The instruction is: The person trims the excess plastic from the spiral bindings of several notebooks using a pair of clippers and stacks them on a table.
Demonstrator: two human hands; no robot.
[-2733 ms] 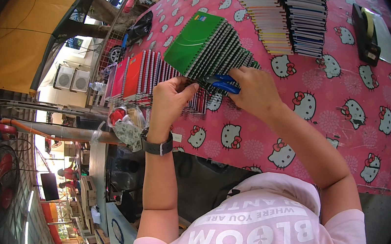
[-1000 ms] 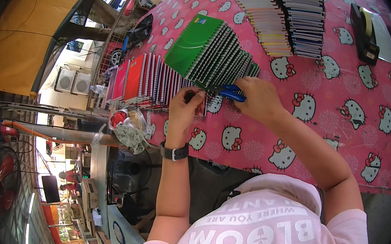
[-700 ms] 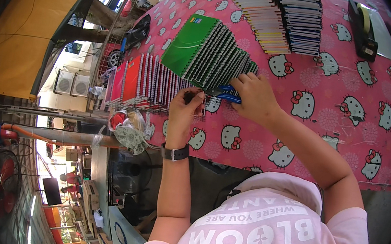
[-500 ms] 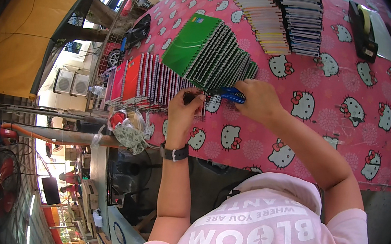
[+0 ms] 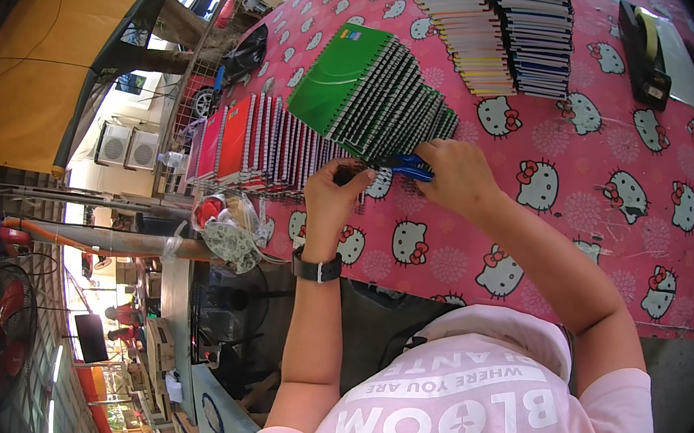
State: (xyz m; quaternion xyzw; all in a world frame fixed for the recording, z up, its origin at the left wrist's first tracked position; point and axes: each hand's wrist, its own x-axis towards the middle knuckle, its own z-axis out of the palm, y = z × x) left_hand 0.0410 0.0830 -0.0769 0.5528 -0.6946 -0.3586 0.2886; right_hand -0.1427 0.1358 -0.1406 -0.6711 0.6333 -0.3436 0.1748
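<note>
Green spiral-bound notebooks lie fanned in an overlapping stack on the table, their coils facing right. At the stack's near corner, my left hand is closed, thumb and finger pinched together beside the coil ends; what they grip is hidden. My right hand is wrapped round blue-handled pliers. The pliers' tip points left toward the coil ends and my left fingertips, and its jaws are too small to make out. Left of the green stack stands a row of red and pink spiral notebooks.
A pink patterned cloth covers the table. Two stacks of notebooks with yellow and blue edges stand at the back. A black tape dispenser lies at the far right. A plastic bag of items hangs by the left edge.
My left hand and forearm have shifted slightly right, closer to the pliers. The pliers in my right hand have moved a little left. The notebooks stay put.
</note>
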